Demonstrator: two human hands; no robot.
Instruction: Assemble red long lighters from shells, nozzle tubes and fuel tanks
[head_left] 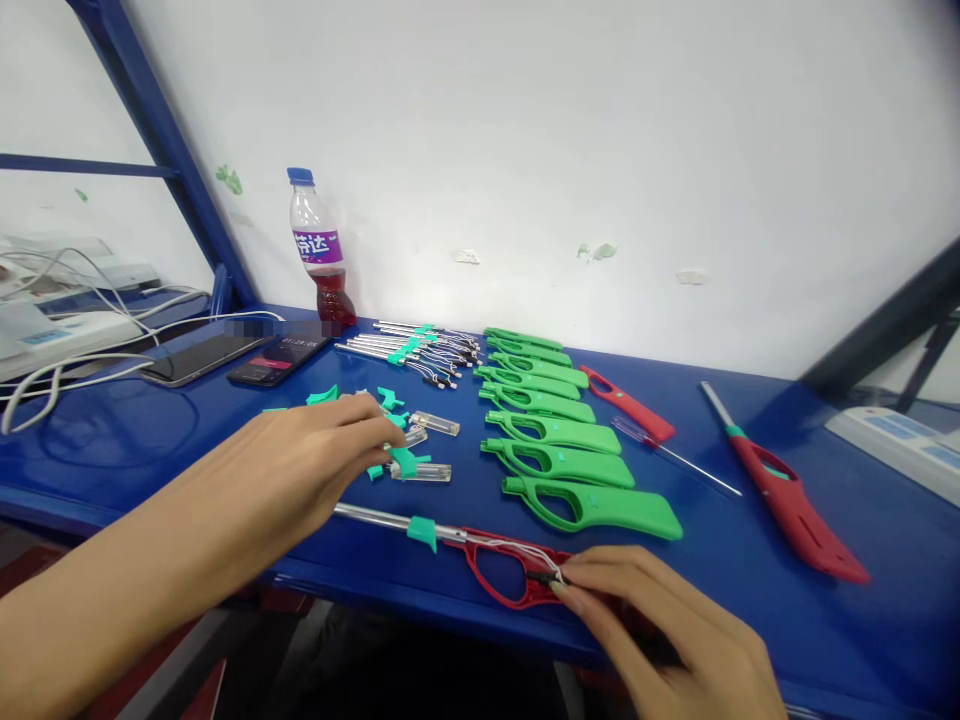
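My left hand (322, 450) is closed in a pinch on a small teal plastic trigger (406, 462), above several clear fuel tanks (435, 424) and more loose teal triggers (324, 396). Along the table's front edge lies an open red lighter handle shell (480, 570), with a metal tube (371, 516) pointing left and a teal piece (422, 530) around it. White wires run inside the shell to a black igniter part (541, 577). My right hand (667, 620) grips the shell's right end, its fingertips at the black part; the shell's far end is hidden under the palm.
Several green handle shells (592, 466) form a column, with metal tubes and wires (405, 350) behind left. A red shell (630, 402), a screwdriver (697, 470) and an assembled red lighter (787, 500) lie rightward. A bottle (322, 250) and phones (277, 358) stand and lie at back left.
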